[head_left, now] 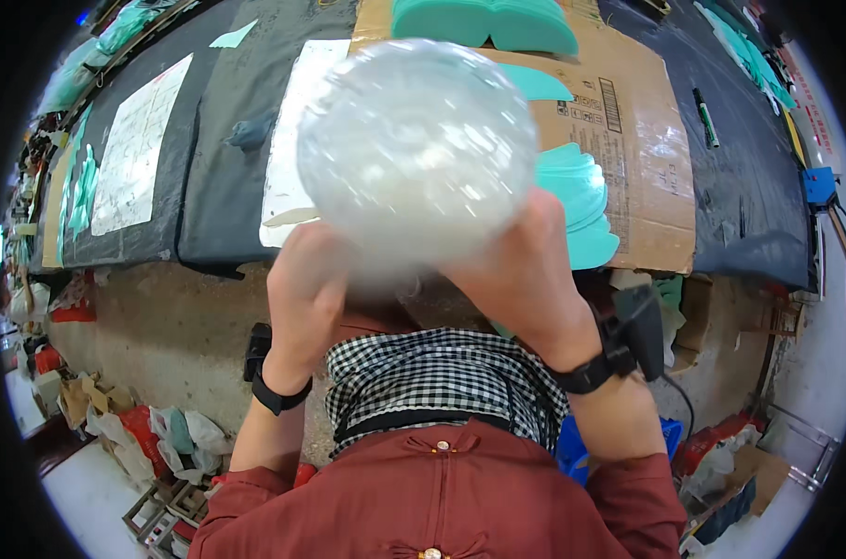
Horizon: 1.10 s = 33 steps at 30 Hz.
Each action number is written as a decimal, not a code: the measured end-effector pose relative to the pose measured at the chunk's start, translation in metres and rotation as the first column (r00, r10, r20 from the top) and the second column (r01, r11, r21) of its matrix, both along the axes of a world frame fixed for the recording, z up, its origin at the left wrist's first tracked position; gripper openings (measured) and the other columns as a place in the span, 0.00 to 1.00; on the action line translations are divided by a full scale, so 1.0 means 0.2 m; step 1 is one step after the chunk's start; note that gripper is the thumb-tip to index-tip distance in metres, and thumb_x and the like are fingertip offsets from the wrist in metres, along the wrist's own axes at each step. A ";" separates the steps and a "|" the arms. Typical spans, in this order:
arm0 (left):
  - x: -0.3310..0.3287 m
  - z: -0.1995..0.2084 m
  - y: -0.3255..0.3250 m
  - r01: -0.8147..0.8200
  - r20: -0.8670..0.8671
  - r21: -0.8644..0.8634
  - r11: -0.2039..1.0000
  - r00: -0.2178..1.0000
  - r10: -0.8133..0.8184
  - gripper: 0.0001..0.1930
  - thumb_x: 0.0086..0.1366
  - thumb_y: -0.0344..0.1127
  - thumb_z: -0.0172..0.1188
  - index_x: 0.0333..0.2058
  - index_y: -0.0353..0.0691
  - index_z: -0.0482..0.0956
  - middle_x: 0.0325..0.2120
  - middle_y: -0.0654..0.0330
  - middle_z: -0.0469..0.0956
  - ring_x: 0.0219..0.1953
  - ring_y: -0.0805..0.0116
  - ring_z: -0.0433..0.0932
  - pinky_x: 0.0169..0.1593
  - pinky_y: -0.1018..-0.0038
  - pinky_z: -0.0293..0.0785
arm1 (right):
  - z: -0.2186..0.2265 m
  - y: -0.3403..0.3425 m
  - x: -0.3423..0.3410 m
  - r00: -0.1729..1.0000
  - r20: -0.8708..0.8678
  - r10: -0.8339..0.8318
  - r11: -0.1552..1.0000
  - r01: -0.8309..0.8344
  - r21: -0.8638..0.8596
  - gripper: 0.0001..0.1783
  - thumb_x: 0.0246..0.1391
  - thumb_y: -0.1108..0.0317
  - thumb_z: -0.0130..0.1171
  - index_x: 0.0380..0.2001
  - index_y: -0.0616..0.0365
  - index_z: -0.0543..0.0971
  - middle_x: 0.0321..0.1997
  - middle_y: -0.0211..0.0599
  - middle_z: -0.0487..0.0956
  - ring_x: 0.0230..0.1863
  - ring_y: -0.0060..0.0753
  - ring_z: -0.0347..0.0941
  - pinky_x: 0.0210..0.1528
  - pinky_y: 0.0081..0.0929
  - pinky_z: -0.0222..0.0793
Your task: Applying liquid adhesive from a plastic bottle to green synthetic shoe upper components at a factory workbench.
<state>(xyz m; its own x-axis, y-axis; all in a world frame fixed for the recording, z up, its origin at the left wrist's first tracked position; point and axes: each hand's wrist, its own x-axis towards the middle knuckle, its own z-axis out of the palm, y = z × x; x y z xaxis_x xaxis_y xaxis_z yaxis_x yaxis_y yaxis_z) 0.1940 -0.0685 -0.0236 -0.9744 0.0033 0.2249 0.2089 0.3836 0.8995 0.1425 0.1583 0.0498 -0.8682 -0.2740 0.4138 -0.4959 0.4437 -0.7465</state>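
Beyond a checked cloth (432, 373) at lower centre, the left hand (305, 284) curls tightly on the lower edge of a blurred, translucent round bag-like thing (414, 154), upper centre; the right hand's (521, 275) fingertips are hidden, grip unclear. Two-sided support probably steadies it. It partly blocks teal sheets (574, 200) on cardboard (661, 186) behind.

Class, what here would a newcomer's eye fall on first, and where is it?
Most striking is the blurred, translucent rounded object at upper centre, held up by the left hand and right hand. Bright turquoise pieces lie on the cardboard, behind and right of it.
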 end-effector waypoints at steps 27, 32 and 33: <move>-0.94 0.13 0.00 -0.074 -0.009 -0.362 0.929 0.997 0.076 0.16 0.66 0.36 0.65 0.50 0.40 0.85 0.44 0.59 0.77 0.39 0.72 0.76 0.48 0.74 0.74 | 0.06 0.25 0.05 0.998 0.050 -0.042 0.999 0.042 0.005 0.18 0.49 0.71 0.73 0.45 0.59 0.84 0.42 0.45 0.86 0.43 0.47 0.84 0.44 0.37 0.80; -1.02 0.13 0.12 -0.039 -0.011 -0.511 0.859 0.999 0.038 0.22 0.62 0.43 0.68 0.51 0.38 0.84 0.45 0.55 0.79 0.40 0.65 0.77 0.48 0.69 0.76 | 0.03 0.01 0.01 0.989 -0.104 0.106 0.991 -0.114 -0.075 0.28 0.45 0.72 0.71 0.53 0.56 0.76 0.46 0.44 0.83 0.44 0.52 0.82 0.44 0.42 0.79; -1.02 0.14 0.15 -0.029 -0.015 -0.510 0.860 1.000 0.025 0.22 0.62 0.43 0.68 0.51 0.38 0.84 0.45 0.55 0.79 0.40 0.65 0.77 0.48 0.69 0.76 | 0.03 0.05 0.00 0.994 -0.082 0.072 0.993 -0.079 -0.085 0.27 0.46 0.72 0.71 0.52 0.56 0.76 0.46 0.45 0.83 0.44 0.53 0.82 0.44 0.42 0.79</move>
